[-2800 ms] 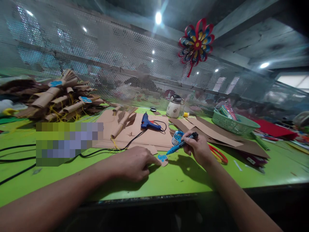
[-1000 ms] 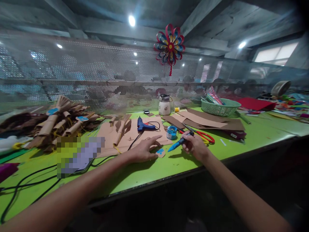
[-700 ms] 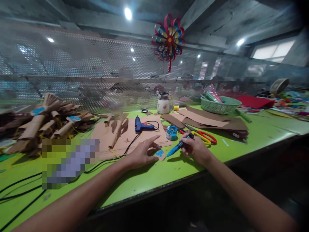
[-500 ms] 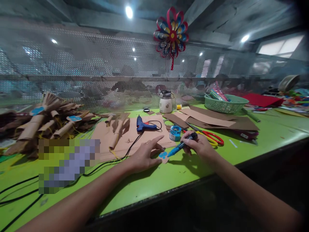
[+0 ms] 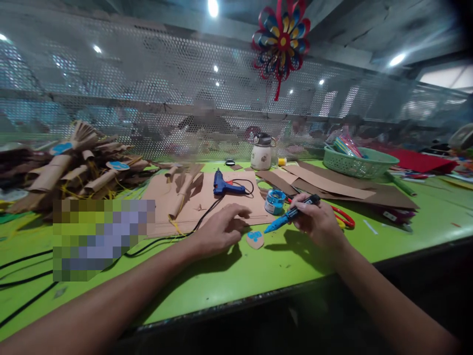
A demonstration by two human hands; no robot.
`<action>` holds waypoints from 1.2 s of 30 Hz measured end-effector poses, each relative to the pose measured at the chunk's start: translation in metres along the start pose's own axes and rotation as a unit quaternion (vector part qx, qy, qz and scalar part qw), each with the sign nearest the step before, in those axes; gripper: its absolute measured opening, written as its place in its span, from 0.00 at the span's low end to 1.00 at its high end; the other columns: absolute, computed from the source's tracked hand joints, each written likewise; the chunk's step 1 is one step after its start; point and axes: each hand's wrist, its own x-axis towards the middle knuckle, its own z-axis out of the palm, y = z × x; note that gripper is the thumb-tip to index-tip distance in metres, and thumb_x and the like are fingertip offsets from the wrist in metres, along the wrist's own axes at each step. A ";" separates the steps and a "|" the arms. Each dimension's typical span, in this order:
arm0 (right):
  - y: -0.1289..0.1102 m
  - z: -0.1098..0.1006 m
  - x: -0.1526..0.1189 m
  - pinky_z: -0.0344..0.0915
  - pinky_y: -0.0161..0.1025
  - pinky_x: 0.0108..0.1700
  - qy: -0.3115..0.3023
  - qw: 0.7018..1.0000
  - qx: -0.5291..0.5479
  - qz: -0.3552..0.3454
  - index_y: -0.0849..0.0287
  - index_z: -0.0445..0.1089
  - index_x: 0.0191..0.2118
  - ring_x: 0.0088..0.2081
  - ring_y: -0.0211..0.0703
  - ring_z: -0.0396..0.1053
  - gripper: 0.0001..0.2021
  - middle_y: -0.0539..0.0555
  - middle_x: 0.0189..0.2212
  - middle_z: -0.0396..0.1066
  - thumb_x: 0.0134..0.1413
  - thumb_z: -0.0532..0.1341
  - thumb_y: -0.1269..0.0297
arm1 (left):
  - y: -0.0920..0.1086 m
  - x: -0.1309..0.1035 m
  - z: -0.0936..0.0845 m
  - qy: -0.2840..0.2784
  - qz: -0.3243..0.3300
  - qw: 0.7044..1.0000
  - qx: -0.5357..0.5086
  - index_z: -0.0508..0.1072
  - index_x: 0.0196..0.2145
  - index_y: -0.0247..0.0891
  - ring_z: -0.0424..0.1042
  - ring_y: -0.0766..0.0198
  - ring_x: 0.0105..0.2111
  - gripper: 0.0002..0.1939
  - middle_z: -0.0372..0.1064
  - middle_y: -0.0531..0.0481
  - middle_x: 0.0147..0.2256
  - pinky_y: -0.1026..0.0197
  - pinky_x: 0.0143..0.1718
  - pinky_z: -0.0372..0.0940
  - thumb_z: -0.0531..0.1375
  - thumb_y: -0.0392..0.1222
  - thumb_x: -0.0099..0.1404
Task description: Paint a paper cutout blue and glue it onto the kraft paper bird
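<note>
A small rounded, pointed-ended piece of cardboard (image 5: 255,241) lies on the green table, its upper part coloured in blue patches. To its left my left hand (image 5: 222,230) is open, its fingers loosely bent and apart, holding nothing. My right hand (image 5: 320,219) grips a blue paint marker (image 5: 283,222) with a dark barrel. The marker's tip points down at the right side of the cardboard piece, a little apart from it. Behind the marker stands a small jar of blue paint (image 5: 274,207).
A blue hot glue gun (image 5: 231,187) with a black cable rests on cardboard sheets (image 5: 199,199). Red-handled scissors (image 5: 344,217) are partly hidden behind my right hand. Rolled paper pieces (image 5: 55,175) are heaped at left. A bottle (image 5: 260,155) and green basket (image 5: 360,165) stand behind.
My left hand has let go of the cardboard piece and drawn back to the left. The marker's tip has come off the piece toward the right. The camera view has shifted slightly.
</note>
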 end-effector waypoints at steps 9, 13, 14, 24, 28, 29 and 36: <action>0.012 0.000 -0.001 0.56 0.31 0.19 -0.060 0.996 -0.058 -0.028 0.59 0.66 0.29 0.17 0.33 0.59 0.05 0.45 0.15 0.63 0.50 0.62 0.64 | 0.016 -0.002 -0.018 -0.121 0.101 0.978 0.135 0.78 0.42 0.35 0.68 0.58 0.40 0.24 0.70 0.45 0.38 0.57 0.45 0.64 0.54 0.26 0.49; 0.015 -0.001 0.000 0.55 0.31 0.20 -0.052 0.995 -0.072 -0.038 0.59 0.66 0.28 0.18 0.33 0.59 0.05 0.45 0.16 0.63 0.50 0.62 0.66 | 0.014 -0.003 -0.016 -0.143 0.091 0.975 0.145 0.78 0.46 0.42 0.68 0.59 0.39 0.27 0.69 0.47 0.39 0.58 0.45 0.64 0.55 0.26 0.50; 0.015 -0.002 0.000 0.55 0.31 0.20 -0.048 0.995 -0.079 -0.038 0.59 0.66 0.28 0.18 0.33 0.59 0.05 0.45 0.16 0.63 0.50 0.62 0.66 | 0.014 -0.003 -0.016 -0.145 0.090 0.974 0.148 0.78 0.46 0.43 0.68 0.60 0.39 0.27 0.69 0.47 0.39 0.59 0.45 0.64 0.55 0.26 0.50; 0.014 -0.002 -0.003 0.57 0.34 0.24 -0.064 0.992 -0.107 -0.026 0.60 0.69 0.33 0.22 0.37 0.61 0.04 0.47 0.19 0.64 0.51 0.62 0.65 | 0.010 -0.004 -0.014 -0.136 0.113 0.972 0.157 0.79 0.45 0.42 0.68 0.59 0.39 0.24 0.69 0.47 0.38 0.60 0.43 0.64 0.57 0.27 0.52; 0.014 0.001 -0.005 0.57 0.35 0.24 -0.082 0.986 -0.145 -0.023 0.59 0.68 0.30 0.21 0.37 0.60 0.04 0.47 0.18 0.64 0.51 0.62 0.64 | 0.008 -0.004 -0.013 -0.131 0.117 0.972 0.153 0.79 0.43 0.42 0.68 0.59 0.38 0.23 0.69 0.47 0.37 0.60 0.42 0.64 0.58 0.27 0.52; 0.014 0.001 -0.006 0.57 0.35 0.24 -0.089 0.983 -0.162 -0.021 0.59 0.68 0.29 0.20 0.37 0.60 0.05 0.47 0.17 0.64 0.51 0.62 0.64 | 0.008 -0.003 -0.013 -0.130 0.119 0.973 0.150 0.79 0.43 0.42 0.68 0.59 0.38 0.22 0.69 0.47 0.37 0.60 0.42 0.64 0.58 0.27 0.52; 0.011 0.005 -0.010 0.59 0.35 0.25 -0.107 0.968 -0.225 -0.027 0.59 0.68 0.30 0.20 0.37 0.61 0.04 0.47 0.17 0.65 0.51 0.61 0.65 | 0.007 -0.003 -0.013 -0.131 0.112 0.974 0.144 0.80 0.42 0.41 0.68 0.60 0.38 0.22 0.69 0.47 0.37 0.60 0.42 0.64 0.57 0.28 0.51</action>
